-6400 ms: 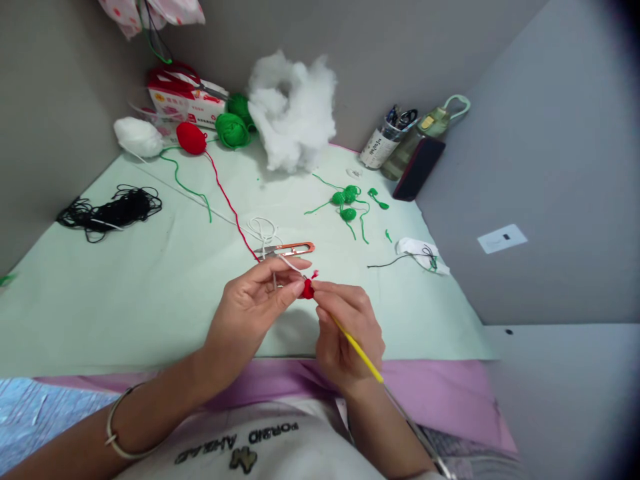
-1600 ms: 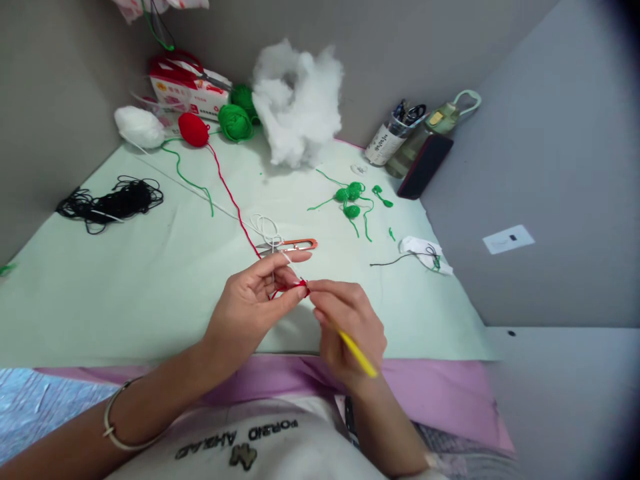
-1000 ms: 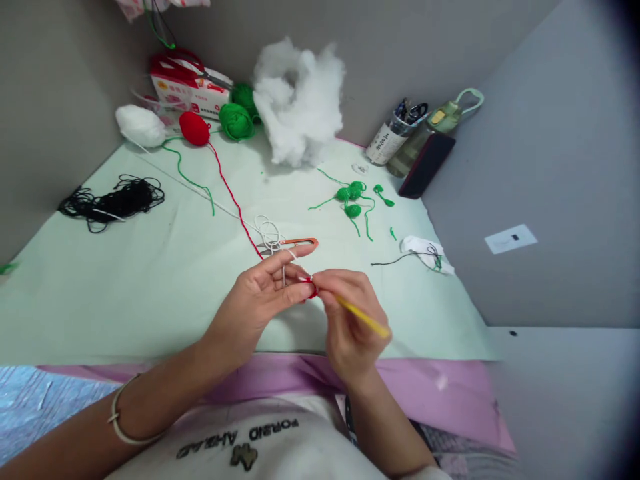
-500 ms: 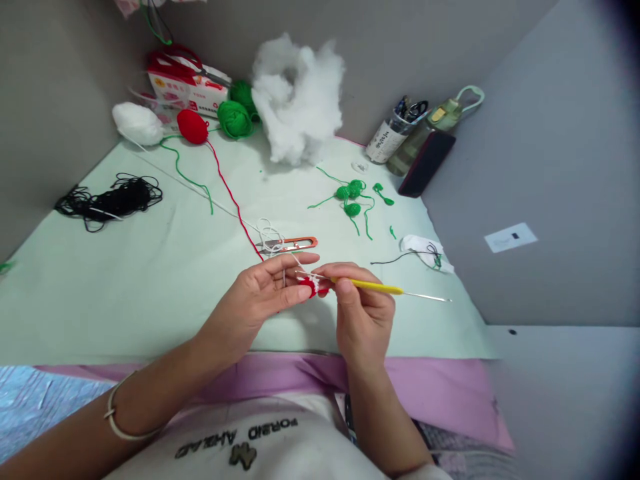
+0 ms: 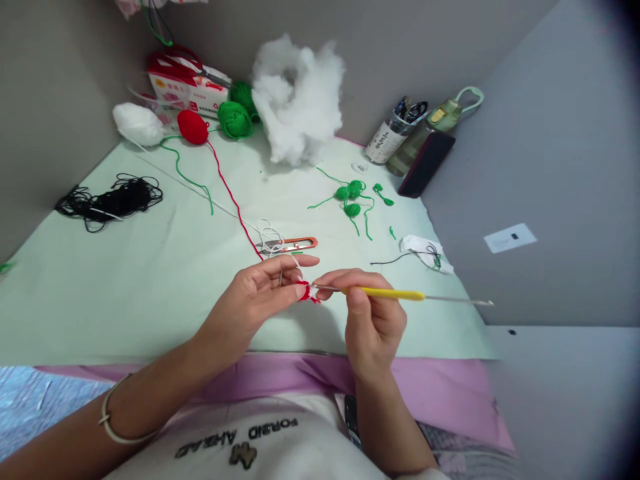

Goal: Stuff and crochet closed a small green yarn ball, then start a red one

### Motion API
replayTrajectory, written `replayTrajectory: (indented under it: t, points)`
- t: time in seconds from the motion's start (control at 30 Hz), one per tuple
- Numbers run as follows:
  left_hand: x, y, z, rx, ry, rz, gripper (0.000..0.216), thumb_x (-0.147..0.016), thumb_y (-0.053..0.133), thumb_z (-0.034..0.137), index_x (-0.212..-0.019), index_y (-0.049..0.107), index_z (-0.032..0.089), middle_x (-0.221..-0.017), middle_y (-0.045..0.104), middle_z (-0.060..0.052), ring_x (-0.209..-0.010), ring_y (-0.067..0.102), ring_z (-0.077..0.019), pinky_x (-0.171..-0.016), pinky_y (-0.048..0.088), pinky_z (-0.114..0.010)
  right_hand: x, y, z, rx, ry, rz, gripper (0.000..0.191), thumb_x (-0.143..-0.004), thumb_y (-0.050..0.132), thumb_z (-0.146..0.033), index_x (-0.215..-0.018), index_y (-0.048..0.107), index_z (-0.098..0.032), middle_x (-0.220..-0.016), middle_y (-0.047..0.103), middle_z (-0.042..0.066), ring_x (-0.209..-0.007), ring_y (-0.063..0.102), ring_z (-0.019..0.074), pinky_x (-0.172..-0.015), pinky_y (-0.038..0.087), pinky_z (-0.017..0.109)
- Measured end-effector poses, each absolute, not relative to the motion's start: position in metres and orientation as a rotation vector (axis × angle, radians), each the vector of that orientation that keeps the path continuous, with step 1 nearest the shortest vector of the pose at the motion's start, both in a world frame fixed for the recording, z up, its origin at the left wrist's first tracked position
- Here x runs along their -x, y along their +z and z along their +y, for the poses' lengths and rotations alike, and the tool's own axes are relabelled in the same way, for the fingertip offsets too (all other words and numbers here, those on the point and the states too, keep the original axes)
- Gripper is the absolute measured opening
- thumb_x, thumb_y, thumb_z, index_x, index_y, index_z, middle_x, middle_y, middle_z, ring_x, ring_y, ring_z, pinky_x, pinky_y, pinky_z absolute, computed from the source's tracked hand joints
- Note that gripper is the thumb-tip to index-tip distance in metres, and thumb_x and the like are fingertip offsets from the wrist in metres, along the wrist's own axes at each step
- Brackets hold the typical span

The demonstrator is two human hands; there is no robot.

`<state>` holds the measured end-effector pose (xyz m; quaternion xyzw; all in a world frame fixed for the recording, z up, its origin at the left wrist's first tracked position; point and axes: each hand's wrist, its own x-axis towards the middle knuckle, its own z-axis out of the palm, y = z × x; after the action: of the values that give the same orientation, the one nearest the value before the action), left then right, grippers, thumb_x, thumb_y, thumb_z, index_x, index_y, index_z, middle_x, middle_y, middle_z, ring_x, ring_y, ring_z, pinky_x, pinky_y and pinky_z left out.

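Observation:
My left hand (image 5: 255, 300) pinches a small red crochet piece (image 5: 305, 291) between thumb and fingers, with white yarn looped over the forefinger. My right hand (image 5: 370, 317) is closed on a yellow-handled crochet hook (image 5: 395, 294) that lies level, its tip at the red piece and its metal end pointing right. A red strand (image 5: 233, 197) runs from the piece back to a red yarn ball (image 5: 193, 127). Orange thread snips (image 5: 293, 244) lie just beyond my hands.
On the pale green mat (image 5: 150, 280) lie a black thread tangle (image 5: 113, 200), white and green yarn balls (image 5: 234, 119), a stuffing heap (image 5: 297, 100), small green crochet bits (image 5: 353, 197), a white scrap (image 5: 423, 250). A tool cup (image 5: 387, 137), bottle and phone (image 5: 425, 163) stand back right.
My right hand has turned the hook from pointing down toward my lap to lying level, its free end swung out to the right. The left hand has kept its pinch on the red piece.

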<state>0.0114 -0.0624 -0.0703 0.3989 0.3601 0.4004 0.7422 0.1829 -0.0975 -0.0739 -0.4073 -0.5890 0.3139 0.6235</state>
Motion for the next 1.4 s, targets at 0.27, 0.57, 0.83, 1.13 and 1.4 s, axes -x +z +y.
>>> replayTrajectory:
  t: [0.27,0.57,0.83,1.13,1.4]
  points:
    - [-0.017,-0.069,-0.064,-0.775,0.918,0.749,0.039,-0.082,0.082,0.025,-0.120,0.076,0.028,-0.080,0.064,0.003,-0.076,0.058,-0.0096,-0.076,0.048,-0.022,-0.177,-0.085,-0.105,1.062,-0.088,-1.886,0.032,-0.096,0.058,-0.007,-0.123,0.069,-0.021,-0.109,0.073,0.009,-0.100,0.071,0.0200,-0.082,0.061,0.032]
    - [-0.015,-0.069,-0.058,-0.672,0.859,0.747,0.039,-0.082,0.081,0.025,-0.121,0.077,0.025,-0.080,0.063,0.002,-0.072,0.053,-0.0088,-0.069,0.044,-0.021,-0.175,-0.076,-0.092,0.989,0.555,-1.318,0.021,-0.102,0.053,-0.019,-0.100,0.074,-0.023,-0.088,0.072,0.003,-0.071,0.067,0.0148,-0.062,0.057,0.031]
    - [-0.020,-0.067,-0.062,-0.714,0.897,0.737,0.048,-0.080,0.084,0.027,-0.126,0.073,0.025,-0.085,0.068,0.001,-0.079,0.058,-0.0126,-0.077,0.047,-0.025,-0.171,-0.085,-0.099,1.082,0.202,-1.634,0.036,-0.096,0.061,-0.010,-0.121,0.073,-0.033,-0.109,0.075,0.006,-0.094,0.072,0.0207,-0.077,0.062,0.038]
    - [-0.018,-0.071,-0.055,-0.652,0.866,0.712,0.026,-0.082,0.081,0.026,-0.108,0.081,0.023,-0.090,0.068,-0.001,-0.080,0.057,-0.0107,-0.074,0.046,-0.022,-0.177,-0.077,-0.089,0.965,0.736,-1.200,0.017,-0.100,0.060,-0.024,-0.097,0.077,-0.025,-0.088,0.072,0.003,-0.072,0.065,0.0146,-0.063,0.055,0.030]
    - [-0.017,-0.068,-0.059,-0.799,0.882,0.756,0.031,-0.081,0.081,0.027,-0.113,0.080,0.026,-0.087,0.064,-0.001,-0.085,0.056,-0.0144,-0.082,0.045,-0.028,-0.183,-0.081,-0.089,0.981,0.954,-1.119,0.017,-0.101,0.060,-0.030,-0.096,0.074,-0.022,-0.093,0.076,0.004,-0.070,0.067,0.0133,-0.067,0.058,0.030]
